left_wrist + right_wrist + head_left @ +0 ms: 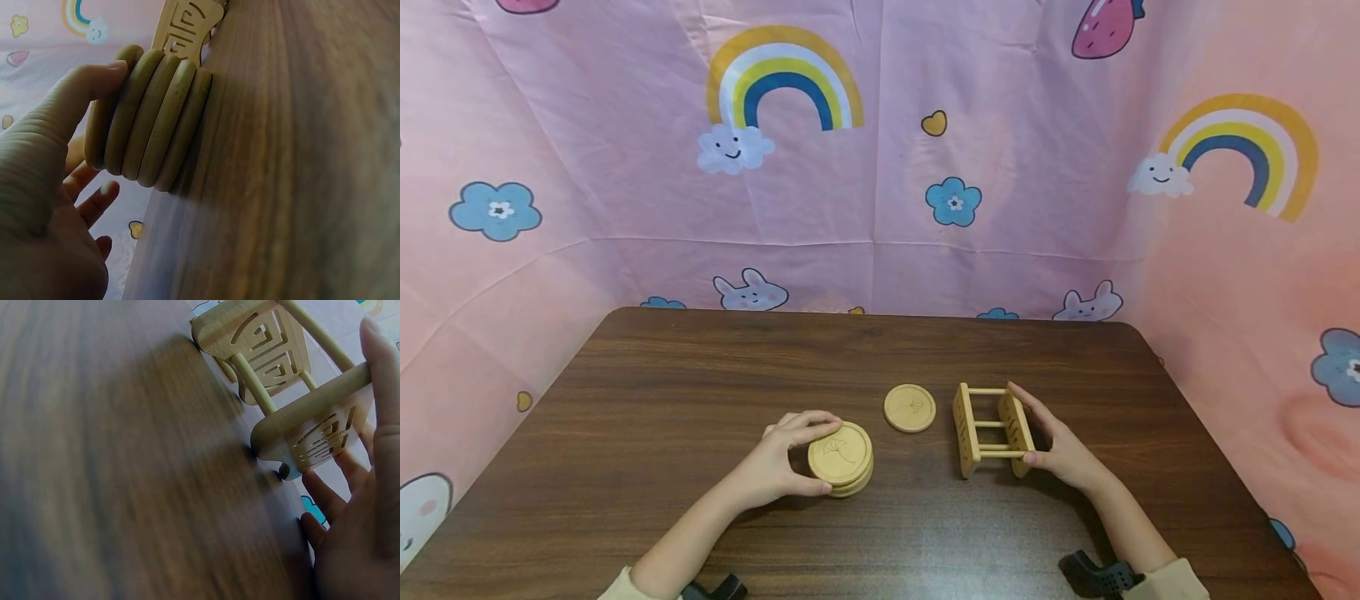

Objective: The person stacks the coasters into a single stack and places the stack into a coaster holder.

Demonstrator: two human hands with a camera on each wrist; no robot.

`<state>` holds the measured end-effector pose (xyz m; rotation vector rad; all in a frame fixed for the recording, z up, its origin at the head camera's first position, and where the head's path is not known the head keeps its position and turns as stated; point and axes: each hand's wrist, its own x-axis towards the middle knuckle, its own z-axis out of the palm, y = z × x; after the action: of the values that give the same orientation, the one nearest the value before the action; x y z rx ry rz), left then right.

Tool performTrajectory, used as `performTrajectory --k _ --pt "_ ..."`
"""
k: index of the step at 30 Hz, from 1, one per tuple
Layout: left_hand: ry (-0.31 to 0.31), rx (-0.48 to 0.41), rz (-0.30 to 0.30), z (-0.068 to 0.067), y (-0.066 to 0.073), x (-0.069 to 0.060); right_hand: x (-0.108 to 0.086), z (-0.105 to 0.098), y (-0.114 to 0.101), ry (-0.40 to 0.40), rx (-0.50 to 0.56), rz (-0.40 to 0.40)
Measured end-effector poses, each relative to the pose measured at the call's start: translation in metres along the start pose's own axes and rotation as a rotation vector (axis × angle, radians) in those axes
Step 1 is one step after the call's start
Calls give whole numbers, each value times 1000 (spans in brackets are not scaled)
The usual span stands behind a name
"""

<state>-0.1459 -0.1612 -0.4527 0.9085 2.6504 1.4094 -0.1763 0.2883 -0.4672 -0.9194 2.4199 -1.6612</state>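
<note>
My left hand (786, 454) holds the top of a stack of round wooden coasters (841, 451), thumb on the near edge and fingers on the far edge. In the left wrist view the thumb presses the rim of the top coaster (103, 134); several more lie beneath it. A single coaster (910, 408) engraved with a leaf-like pattern lies flat between the stack and a wooden coaster rack (964, 429). My right hand (1063, 446) grips the rack's right side panel between thumb and fingers. Cut-out slots mark the panels (328, 434), which round bars join.
The dark wooden table (662, 400) carries everything. Patterned pink and lilac cloth (880, 192) hangs behind it and along both sides. A black strap device (1093, 575) sits on the right wrist, and another (718, 588) on the left.
</note>
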Motion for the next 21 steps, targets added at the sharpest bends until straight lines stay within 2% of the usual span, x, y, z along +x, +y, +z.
performTrajectory --k 11,21 --pt "-26 0 -30 1 0 -1 1 0 -2 -5 9 -11" --pt "-15 -1 -17 2 1 0 0 0 -1 -5 18 -14"
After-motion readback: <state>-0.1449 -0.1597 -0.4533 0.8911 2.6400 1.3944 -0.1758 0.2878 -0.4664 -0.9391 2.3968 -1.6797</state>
